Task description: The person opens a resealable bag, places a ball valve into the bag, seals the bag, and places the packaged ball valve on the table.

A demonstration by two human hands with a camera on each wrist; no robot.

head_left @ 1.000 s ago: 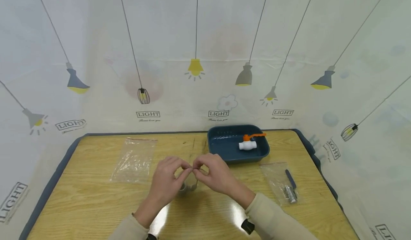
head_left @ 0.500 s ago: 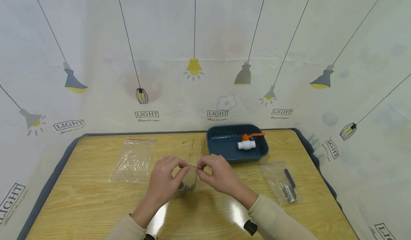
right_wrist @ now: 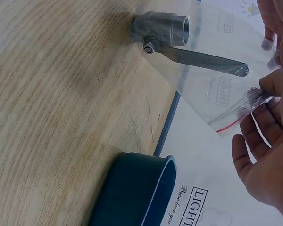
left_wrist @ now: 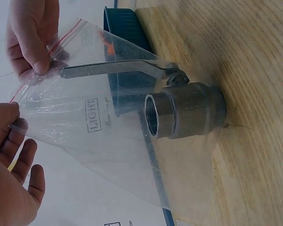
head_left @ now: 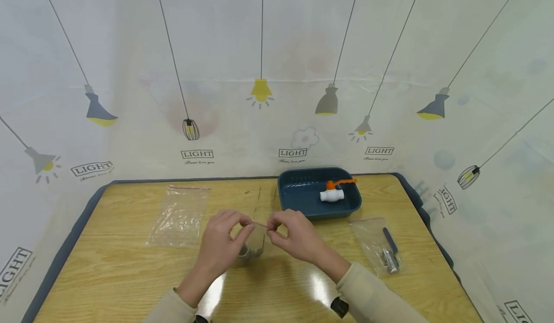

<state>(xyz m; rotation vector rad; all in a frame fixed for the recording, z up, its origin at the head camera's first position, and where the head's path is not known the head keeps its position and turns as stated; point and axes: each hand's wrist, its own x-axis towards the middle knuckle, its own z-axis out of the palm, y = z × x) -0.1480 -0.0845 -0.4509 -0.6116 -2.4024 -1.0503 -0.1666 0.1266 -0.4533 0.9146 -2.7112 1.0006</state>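
Note:
Upright between my hands stands a clear zip bag with a red seal line along its top. Inside it is a metal ball valve with a long flat lever handle; its body appears to rest on the table. My left hand pinches one part of the bag's top edge between thumb and fingers. My right hand pinches the same edge farther right, and a short stretch of seal shows between the fingertips. In the head view, the hands partly cover the bag.
A dark blue tray stands at the back, holding a white plastic valve with an orange handle. At right lies a clear bag with a metal valve and blue handle. Another clear bag lies flat at left on the wooden table.
My hands have moved slightly apart sideways. Their fingertips were together a second ago; now a stretch of the bag's red seal line shows between them.

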